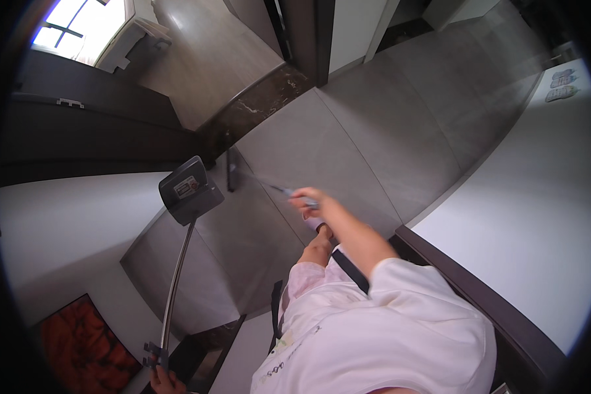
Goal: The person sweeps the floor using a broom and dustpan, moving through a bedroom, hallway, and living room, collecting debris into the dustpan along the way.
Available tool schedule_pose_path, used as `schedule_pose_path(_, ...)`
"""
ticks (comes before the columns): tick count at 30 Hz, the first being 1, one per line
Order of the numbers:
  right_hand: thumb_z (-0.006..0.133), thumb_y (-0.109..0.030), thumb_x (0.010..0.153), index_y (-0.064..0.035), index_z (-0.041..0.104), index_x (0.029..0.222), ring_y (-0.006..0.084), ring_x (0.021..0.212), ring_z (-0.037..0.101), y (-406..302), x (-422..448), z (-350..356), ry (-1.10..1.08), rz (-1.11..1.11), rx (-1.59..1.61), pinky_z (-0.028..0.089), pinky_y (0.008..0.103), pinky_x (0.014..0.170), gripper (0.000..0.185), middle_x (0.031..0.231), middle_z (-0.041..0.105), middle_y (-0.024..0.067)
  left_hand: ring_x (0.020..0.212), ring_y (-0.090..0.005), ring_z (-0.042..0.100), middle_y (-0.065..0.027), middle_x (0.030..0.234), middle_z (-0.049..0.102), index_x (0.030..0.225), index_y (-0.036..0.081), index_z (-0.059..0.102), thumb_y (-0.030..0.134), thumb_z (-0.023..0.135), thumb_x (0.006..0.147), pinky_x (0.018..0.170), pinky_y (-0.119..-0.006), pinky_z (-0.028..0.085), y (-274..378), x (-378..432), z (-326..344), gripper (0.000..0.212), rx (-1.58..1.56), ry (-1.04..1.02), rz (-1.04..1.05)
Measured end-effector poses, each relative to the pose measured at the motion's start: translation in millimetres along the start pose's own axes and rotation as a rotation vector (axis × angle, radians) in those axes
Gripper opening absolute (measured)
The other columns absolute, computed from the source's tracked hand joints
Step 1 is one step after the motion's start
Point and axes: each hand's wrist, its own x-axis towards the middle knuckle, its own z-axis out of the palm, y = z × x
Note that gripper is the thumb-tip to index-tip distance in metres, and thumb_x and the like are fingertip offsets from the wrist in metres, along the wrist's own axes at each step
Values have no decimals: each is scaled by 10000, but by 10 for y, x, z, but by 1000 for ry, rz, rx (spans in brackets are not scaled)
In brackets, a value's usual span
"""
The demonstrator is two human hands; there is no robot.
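My right hand (309,201) is closed around the grey handle of a broom, whose thin shaft is blurred. The broom's dark, narrow head (232,172) is on the grey floor tiles near the marble threshold. At the lower left, my left hand (166,380) grips the top of a long metal pole belonging to a grey plastic dustpan (191,191). The dustpan, which bears a label, is at the pole's far end, left of the broom head, beside the white wall. Whether it touches the floor, I cannot tell.
A dark marble threshold (256,106) borders a room with a wood floor. Beside it stands a dark door (93,118). White walls flank the tiled floor (335,143), and a red picture (86,347) hangs at lower left. A dark ledge (477,290) runs along the right.
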Motion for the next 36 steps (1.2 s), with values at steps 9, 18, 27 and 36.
schedule_pose_path(9, 477, -154, 714, -39, 421, 784, 28, 328, 308, -229, -2871, -618, 519, -220, 107, 243, 151, 283, 145, 502, 369, -19, 288, -46, 245, 32, 439, 313, 809, 48, 490, 246, 454, 767, 258, -191, 202, 60, 714, 408, 206, 47, -433, 146)
schedule_pose_path(18, 471, -104, 697, -90, 354, 621, 43, 324, 311, -296, -2268, -198, 376, -289, -43, 258, 205, 278, 140, 459, 347, -26, 339, -57, 280, 15, 468, 350, 717, 30, 468, 214, 482, 743, 307, -197, 226, 478, 362, 889, 186, 142, -441, 97)
schedule_pose_path(27, 448, -140, 721, -51, 358, 651, 31, 328, 328, -2095, -1634, -565, 11, -63, 200, 255, 170, 285, 145, 458, 365, -29, 351, -53, 291, 22, 456, 352, 783, 46, 486, 180, 490, 745, 321, -184, 217, 1043, -497, 1951, 139, 323, -530, 211)
schedule_pose_path(36, 484, -156, 722, 3, 409, 868, 10, 344, 334, -3197, -3846, -2526, 213, -322, 492, 237, 142, 278, 228, 533, 392, -14, 406, -64, 331, 9, 512, 391, 903, 0, 454, 149, 495, 741, 351, -183, 255, 2025, -1329, 3530, 224, 398, -718, 347)
